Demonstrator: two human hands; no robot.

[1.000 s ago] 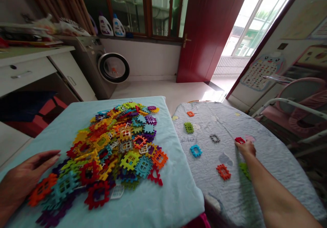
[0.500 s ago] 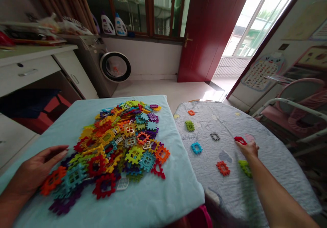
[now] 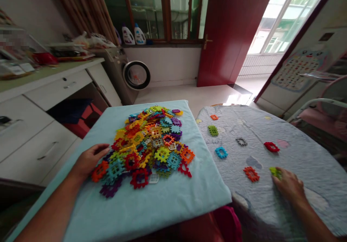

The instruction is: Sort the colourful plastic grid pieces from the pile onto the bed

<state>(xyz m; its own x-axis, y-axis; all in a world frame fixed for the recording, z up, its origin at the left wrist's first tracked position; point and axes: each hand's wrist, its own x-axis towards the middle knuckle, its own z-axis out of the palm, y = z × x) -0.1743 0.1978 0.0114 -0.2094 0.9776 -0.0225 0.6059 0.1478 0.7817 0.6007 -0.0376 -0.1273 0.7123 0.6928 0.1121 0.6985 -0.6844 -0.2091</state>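
Note:
A heap of colourful plastic building blocks (image 3: 162,154), toothed squares with window-like openings, lies on a table with a light blue cloth (image 3: 189,195). At the heap's left edge rests my left hand (image 3: 88,161), fingers stretched out and holding nothing, close to an orange block (image 3: 99,171). On the grey-blue quilted cloth (image 3: 230,173) to the right, my right hand (image 3: 291,186) has its fingers closed on a lime green block (image 3: 275,172), partly hidden by them. A red block (image 3: 271,147) lies beyond that hand, and an orange-red block (image 3: 251,174) to its left.
Also spaced out on the quilted cloth are a blue block (image 3: 221,152), a grey block (image 3: 241,141), a green block (image 3: 213,130) and a small orange block (image 3: 214,117). A gap separates the two tables. Behind stand a washing machine (image 3: 137,75) and a red door (image 3: 230,35).
My right hand has let go of the red block and come back nearer to the lime green one. My left hand stays by the heap. The view has turned somewhat left.

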